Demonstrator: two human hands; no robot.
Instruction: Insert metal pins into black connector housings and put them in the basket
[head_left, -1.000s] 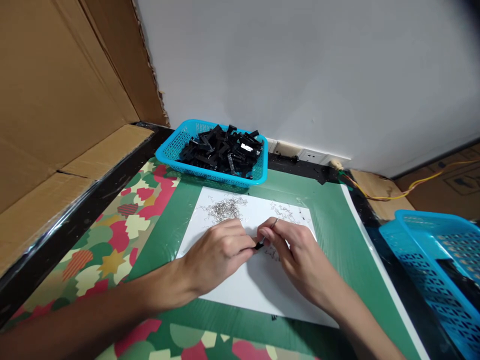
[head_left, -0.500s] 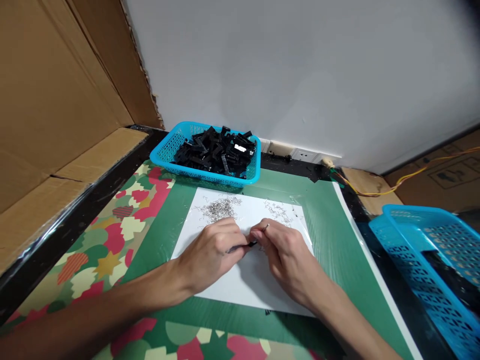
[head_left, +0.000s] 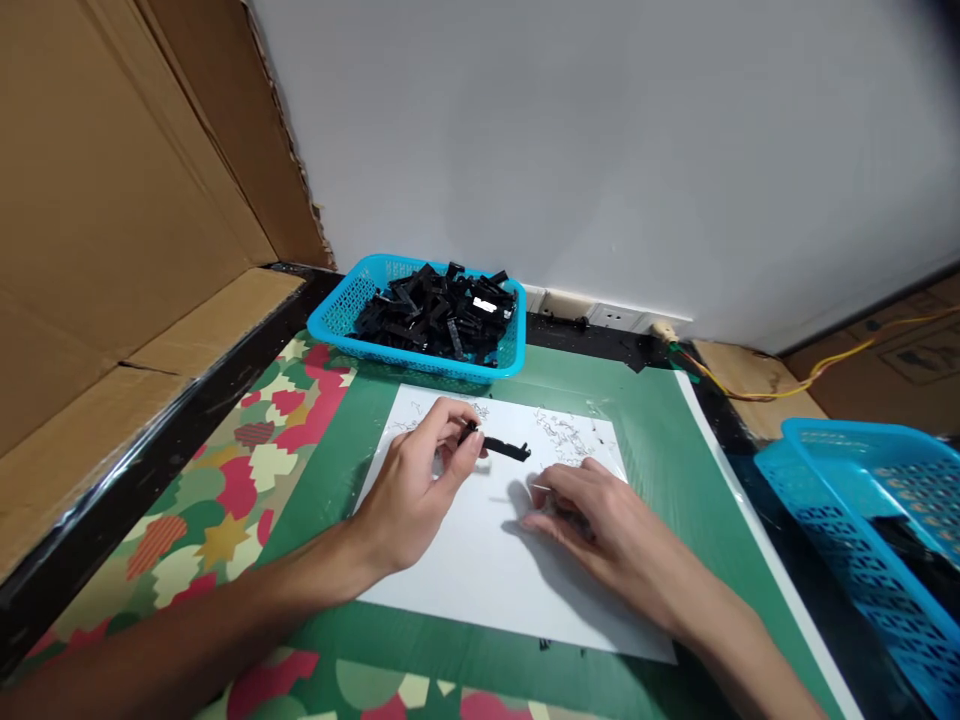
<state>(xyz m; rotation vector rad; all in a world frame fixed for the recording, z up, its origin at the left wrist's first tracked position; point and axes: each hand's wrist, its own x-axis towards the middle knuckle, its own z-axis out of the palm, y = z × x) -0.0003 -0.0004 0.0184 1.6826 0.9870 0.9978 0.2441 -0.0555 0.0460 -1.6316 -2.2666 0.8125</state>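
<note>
Between the thumb and fingers of my left hand (head_left: 420, 470) is a long black plastic piece (head_left: 506, 448), which points to the right above the white sheet (head_left: 480, 560). My right hand (head_left: 600, 520) hovers over the sheet's right part, with a thin light-coloured tool at its fingers; how its lower part sits in the palm is hidden. Small thin metal bits (head_left: 562, 435) lie scattered on the sheet's upper right. More bits lie at the upper left, mostly behind my left hand.
A blue basket (head_left: 412, 358) full of black pieces stands behind the sheet. Another blue basket (head_left: 832, 500) with black parts is at the right. Cardboard (head_left: 202, 330) borders the left. Yellow and red wires (head_left: 795, 390) run near wall sockets (head_left: 615, 317).
My hands have moved apart. The black piece now shows clearly in my left hand, while my right hand has shifted right and down. The view has shifted slightly.
</note>
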